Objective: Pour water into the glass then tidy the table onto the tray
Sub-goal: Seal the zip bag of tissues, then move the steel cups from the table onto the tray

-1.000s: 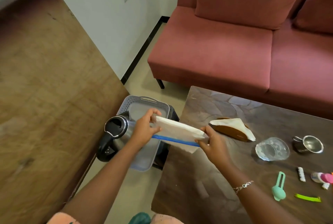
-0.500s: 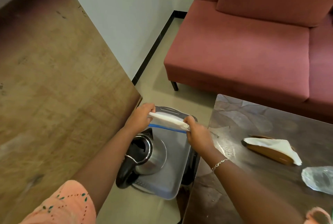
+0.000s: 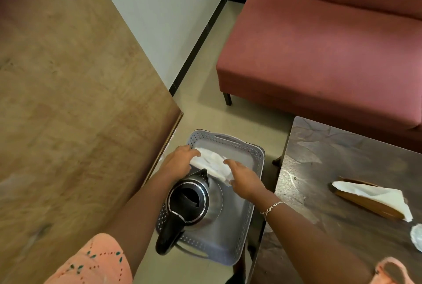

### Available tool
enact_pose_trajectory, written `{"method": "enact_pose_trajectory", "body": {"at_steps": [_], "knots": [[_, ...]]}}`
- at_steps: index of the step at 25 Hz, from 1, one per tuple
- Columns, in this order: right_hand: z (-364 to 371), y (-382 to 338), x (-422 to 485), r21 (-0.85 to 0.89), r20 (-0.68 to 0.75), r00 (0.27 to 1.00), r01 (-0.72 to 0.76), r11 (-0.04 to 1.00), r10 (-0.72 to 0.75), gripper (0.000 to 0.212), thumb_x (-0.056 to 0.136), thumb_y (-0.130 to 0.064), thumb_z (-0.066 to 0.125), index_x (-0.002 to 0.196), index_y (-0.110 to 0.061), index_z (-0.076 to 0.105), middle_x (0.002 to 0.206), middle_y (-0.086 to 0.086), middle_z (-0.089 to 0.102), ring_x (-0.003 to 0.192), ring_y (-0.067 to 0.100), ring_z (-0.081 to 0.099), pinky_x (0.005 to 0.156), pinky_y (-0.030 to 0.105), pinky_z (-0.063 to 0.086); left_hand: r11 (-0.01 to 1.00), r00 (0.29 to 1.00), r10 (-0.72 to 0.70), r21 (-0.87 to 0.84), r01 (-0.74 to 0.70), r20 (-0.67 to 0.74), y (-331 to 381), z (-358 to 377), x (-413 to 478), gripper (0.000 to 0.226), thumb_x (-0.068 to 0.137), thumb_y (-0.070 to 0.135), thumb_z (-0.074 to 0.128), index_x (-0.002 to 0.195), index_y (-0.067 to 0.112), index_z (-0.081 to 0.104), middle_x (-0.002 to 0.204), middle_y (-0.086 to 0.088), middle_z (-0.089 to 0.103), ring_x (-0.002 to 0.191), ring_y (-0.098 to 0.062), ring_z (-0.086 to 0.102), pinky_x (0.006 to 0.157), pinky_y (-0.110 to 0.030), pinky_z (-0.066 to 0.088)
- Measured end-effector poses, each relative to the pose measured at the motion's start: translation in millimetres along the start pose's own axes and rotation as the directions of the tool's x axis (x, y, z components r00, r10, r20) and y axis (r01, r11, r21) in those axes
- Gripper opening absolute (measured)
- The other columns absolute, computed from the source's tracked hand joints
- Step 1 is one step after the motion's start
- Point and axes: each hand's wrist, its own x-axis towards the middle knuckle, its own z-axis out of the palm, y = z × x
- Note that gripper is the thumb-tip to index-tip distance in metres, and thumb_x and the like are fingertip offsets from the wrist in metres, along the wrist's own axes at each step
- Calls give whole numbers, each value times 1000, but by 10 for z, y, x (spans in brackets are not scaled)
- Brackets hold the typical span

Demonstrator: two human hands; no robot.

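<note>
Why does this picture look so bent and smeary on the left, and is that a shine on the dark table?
Head view: the wide-angle lens bends straight edges, and the wooden surface at left looks smeared. Head view, too: a pale glare patch lies on the dark table, and the kettle gleams along its steel rim.

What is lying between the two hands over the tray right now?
A white tissue packet, lying in the grey tray beyond the kettle, with the left hand and right hand at its ends. The head view shows it.
</note>
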Motion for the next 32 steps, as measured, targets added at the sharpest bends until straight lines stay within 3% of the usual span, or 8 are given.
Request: {"method": "enact_pose_trajectory", "body": {"at_steps": [6,8,10,12,17,22,26,32], "knots": [[-100,16,-100,-86,-74,997,11,996,-18,57,87,-14,54,139,-15,30,142,10,37,122,33,42,98,40,40,997,995,-66,-50,62,-75,92,-44,-79,39,93,23,48,131,18,45,132,-9,47,124,-25,39,101,-40,38],[-131,62,-204,-191,-141,989,17,982,-44,56,86,-12,54,137,-10,31,144,14,34,129,34,35,105,38,31,994,977,-108,-9,109,-182,221,-72,-157,42,94,31,44,133,15,43,133,-10,47,126,-26,38,103,-40,34],[-122,164,-296,-352,-240,965,10,936,-101,59,82,-11,59,135,-7,35,144,21,34,132,38,32,111,40,25,990,942,-128,14,140,-310,429,-68,-266,47,95,37,41,135,13,40,138,-12,44,132,-27,32,109,-40,25],[-130,299,-414,-442,-327,938,-46,896,-113,66,70,-11,71,130,-4,45,138,25,43,127,40,42,107,45,31,993,931,-109,9,119,-348,731,-1,-390,57,95,42,37,143,12,27,151,-14,26,142,-28,15,115,-42,9],[-190,703,-954,-470,-478,865,-107,876,-151,74,70,-26,76,133,-1,43,138,25,43,128,40,41,103,50,26,998,959,-18,60,36,-283,1518,398,-622,79,93,53,31,145,12,-12,155,-16,-13,144,-29,-12,116,-42,-5],[-219,1320,-1736,-436,-503,861,-179,882,-74,81,72,-38,73,136,-3,38,143,23,38,133,37,35,106,48,21,994,966,15,111,14,-260,2428,760,-949,82,84,59,20,145,4,11,150,-25,21,138,-38,25,109,-49,26],[-255,1952,-2518,-420,-496,867,-192,887,-46,84,67,-41,76,134,-3,42,140,22,42,130,36,40,104,49,29,993,983,59,114,-39,-176,3277,1149,-1231,80,92,57,26,145,10,-12,154,-17,-17,143,-30,-12,116,-42,-4],[-322,2953,-3605,-334,-524,845,-319,887,107,82,55,-40,82,123,-4,55,127,23,56,116,37,55,92,50,46,955,968,241,193,-225,-63,4562,1575,-1444,79,93,54,28,146,10,-12,153,-16,-22,143,-27,-17,116,-39,-7]]}}
